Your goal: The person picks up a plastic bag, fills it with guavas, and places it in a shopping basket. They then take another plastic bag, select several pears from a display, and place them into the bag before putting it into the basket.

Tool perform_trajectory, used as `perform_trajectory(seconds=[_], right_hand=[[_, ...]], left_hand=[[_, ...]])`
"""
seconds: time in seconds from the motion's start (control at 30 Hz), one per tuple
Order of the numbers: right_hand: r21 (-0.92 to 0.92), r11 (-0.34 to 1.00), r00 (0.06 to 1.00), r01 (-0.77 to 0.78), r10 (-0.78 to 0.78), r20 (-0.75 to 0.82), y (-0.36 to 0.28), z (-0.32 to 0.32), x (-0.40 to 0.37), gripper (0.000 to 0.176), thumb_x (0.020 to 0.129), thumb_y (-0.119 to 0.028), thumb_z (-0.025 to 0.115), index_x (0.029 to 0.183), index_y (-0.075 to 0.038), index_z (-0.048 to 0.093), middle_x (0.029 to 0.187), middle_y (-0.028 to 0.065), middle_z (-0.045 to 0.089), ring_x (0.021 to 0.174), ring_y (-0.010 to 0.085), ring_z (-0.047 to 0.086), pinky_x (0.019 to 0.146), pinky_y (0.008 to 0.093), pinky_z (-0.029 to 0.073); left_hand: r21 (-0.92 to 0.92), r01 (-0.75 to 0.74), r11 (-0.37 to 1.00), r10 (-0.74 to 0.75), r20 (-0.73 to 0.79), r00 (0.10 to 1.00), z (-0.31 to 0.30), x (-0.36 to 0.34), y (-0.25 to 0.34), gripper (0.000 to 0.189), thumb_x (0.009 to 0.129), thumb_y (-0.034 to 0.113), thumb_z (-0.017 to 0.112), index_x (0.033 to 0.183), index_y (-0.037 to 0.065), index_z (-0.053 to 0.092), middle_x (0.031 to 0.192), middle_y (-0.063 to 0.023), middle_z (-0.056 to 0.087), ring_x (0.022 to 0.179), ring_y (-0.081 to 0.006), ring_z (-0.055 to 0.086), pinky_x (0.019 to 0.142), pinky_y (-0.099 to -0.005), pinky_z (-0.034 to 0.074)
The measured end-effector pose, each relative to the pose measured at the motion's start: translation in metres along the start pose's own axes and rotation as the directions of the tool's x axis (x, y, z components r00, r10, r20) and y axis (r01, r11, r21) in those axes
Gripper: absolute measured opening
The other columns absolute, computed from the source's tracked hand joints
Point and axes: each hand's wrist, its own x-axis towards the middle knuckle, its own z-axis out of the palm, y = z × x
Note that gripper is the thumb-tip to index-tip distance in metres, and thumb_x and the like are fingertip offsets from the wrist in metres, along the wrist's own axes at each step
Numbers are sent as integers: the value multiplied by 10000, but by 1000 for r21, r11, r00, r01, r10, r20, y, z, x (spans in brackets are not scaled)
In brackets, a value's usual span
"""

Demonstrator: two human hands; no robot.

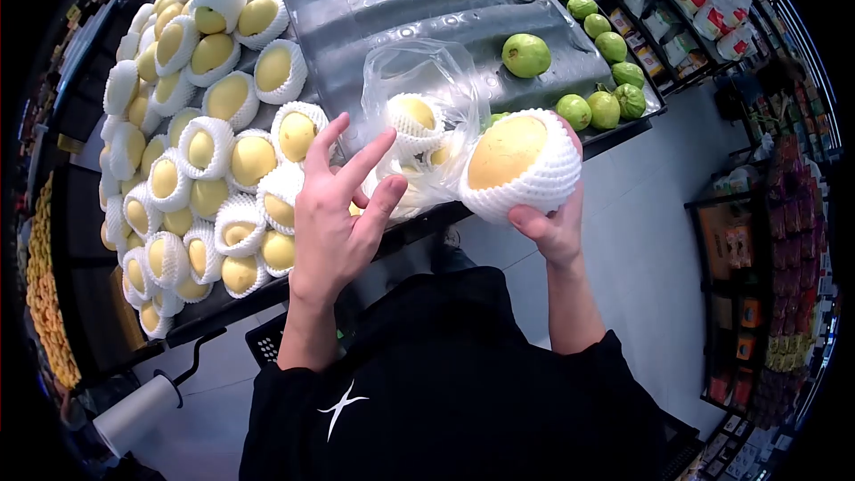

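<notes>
A round yellow fruit in a white foam net (515, 165) is in my right hand (554, 224), the thumb on its lower side and the fingers mostly hidden behind it. My left hand (334, 214) is open, with its fingers spread, just left of a clear plastic bag (426, 71). Inside the bag at the stand's front edge are yellow fruits in foam nets (415, 116). The held fruit overlaps the bag's right side in this view.
Netted yellow fruits (229, 96) are piled on the left of the display stand (356, 9). Several green guavas (611, 46) line its right edge; one guava (526, 55) lies apart. A plastic roll (136, 413) hangs at lower left. Stocked shelves (741, 303) stand right.
</notes>
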Motion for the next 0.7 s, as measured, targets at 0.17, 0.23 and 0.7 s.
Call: perform_trajectory(seconds=[0.17, 0.23, 0.7], right_hand=[[-174, 983, 988, 58, -31, 153, 19, 8, 68, 1043, 645, -81, 860, 1476, -19, 233, 1329, 138, 479, 1220, 237, 544, 1029, 367, 481], [-264, 959, 970, 104, -39, 242, 26, 12, 87, 1046, 640, -72, 864, 1477, -23, 237, 1319, 133, 485, 1212, 226, 547, 1026, 355, 478], [-740, 672, 347, 37, 686, 640, 36, 10, 142, 916, 680, -498, 723, 1361, 50, 448, 1159, 315, 629, 1097, 430, 615, 931, 418, 483]], left_hand=[[283, 91, 955, -107, 42, 993, 25, 32, -3, 483, 854, 239, 746, 1308, 115, 640, 1409, -285, 487, 877, -307, 667, 769, -368, 540], [359, -17, 933, -12, 78, 997, 28, 32, -13, 630, 791, 45, 703, 1399, 49, 537, 1449, -258, 466, 1172, -367, 609, 875, -346, 530], [-61, 227, 972, -215, 164, 963, 18, 38, 13, 810, 695, -113, 491, 1491, -18, 373, 1557, -235, 352, 1329, -293, 502, 790, -250, 486]])
